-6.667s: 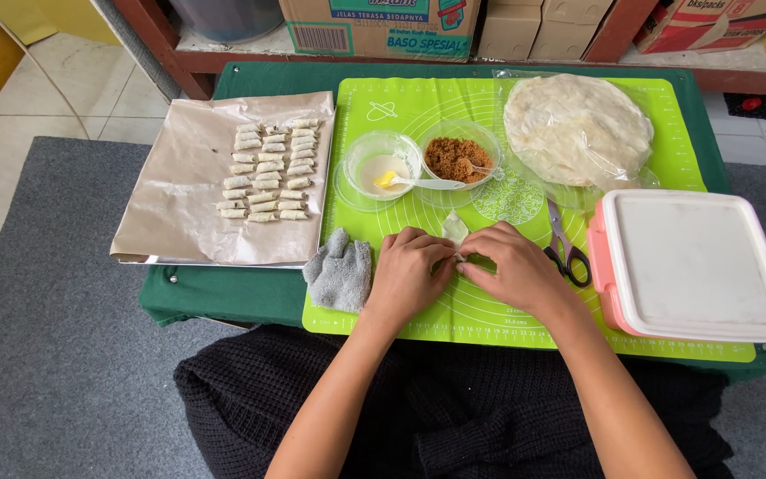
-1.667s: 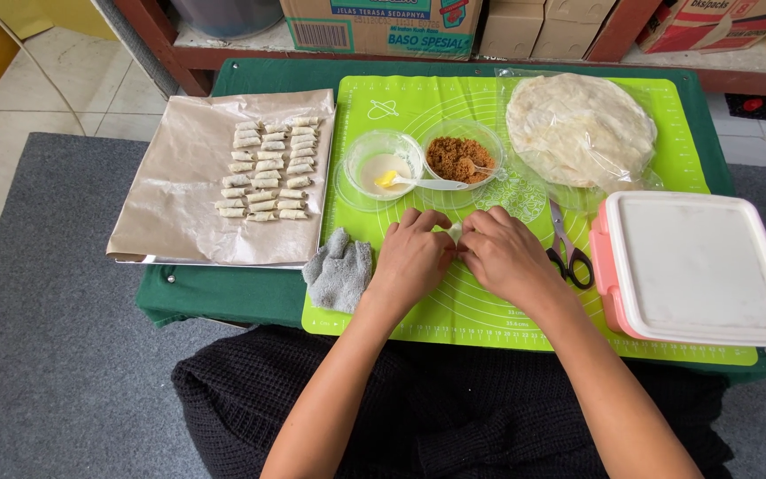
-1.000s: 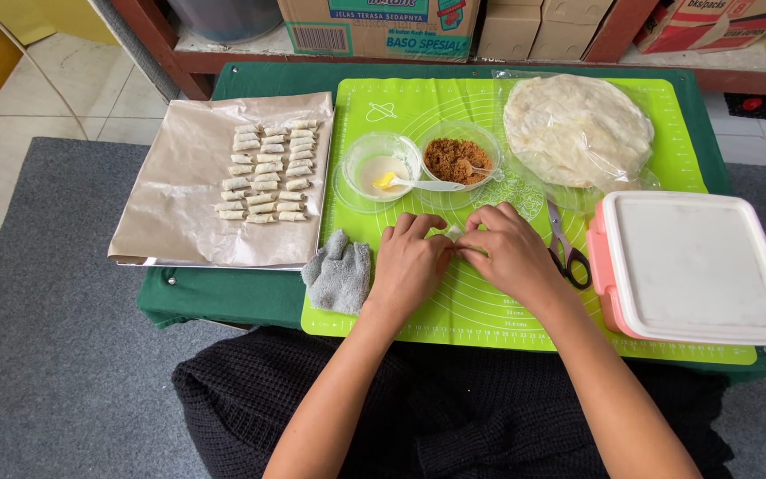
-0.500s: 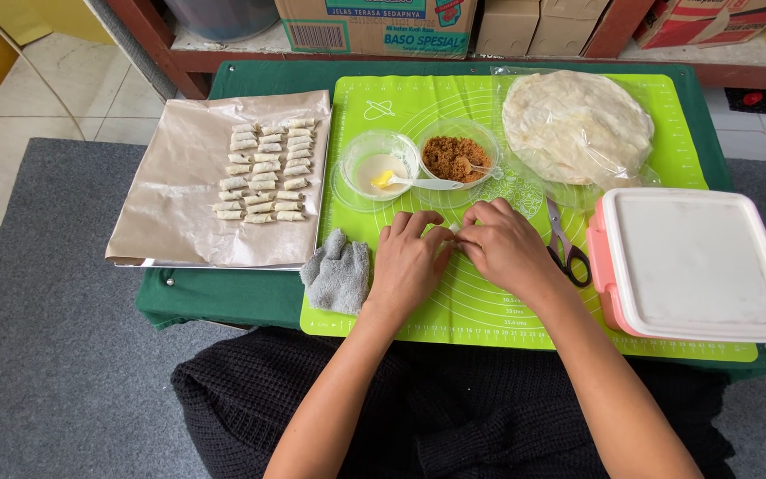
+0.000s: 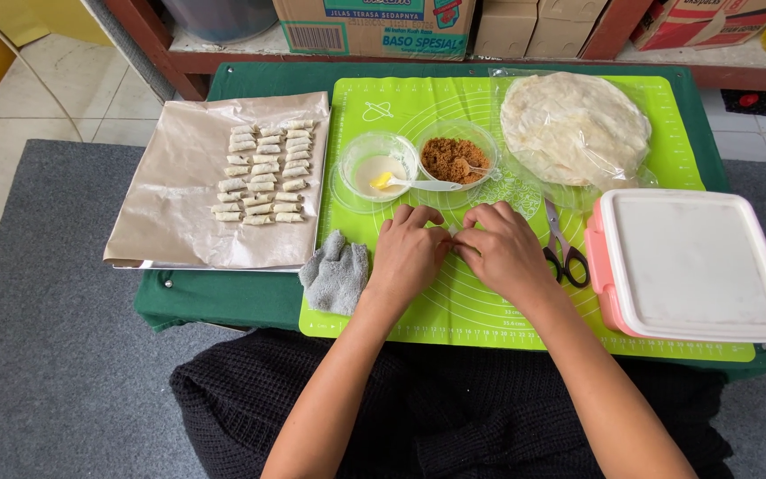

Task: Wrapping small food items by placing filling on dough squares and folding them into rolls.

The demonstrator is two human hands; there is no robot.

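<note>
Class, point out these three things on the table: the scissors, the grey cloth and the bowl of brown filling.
scissors [image 5: 564, 252], head view, on the black handles.
grey cloth [image 5: 337, 273], head view, its middle.
bowl of brown filling [image 5: 454, 160], head view, on the filling.

Bare mat [image 5: 489, 306] lies free near the body; bowls [image 5: 418, 164] crowd ahead; scissors [image 5: 563, 248] and lidded box [image 5: 693, 262] block rightward.

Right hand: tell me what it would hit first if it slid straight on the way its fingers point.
The right hand points up and left across the green mat. Its fingertips already meet the left hand over a small pale wrapper piece. Past that, probably the white spoon and the clear bowl.
</note>
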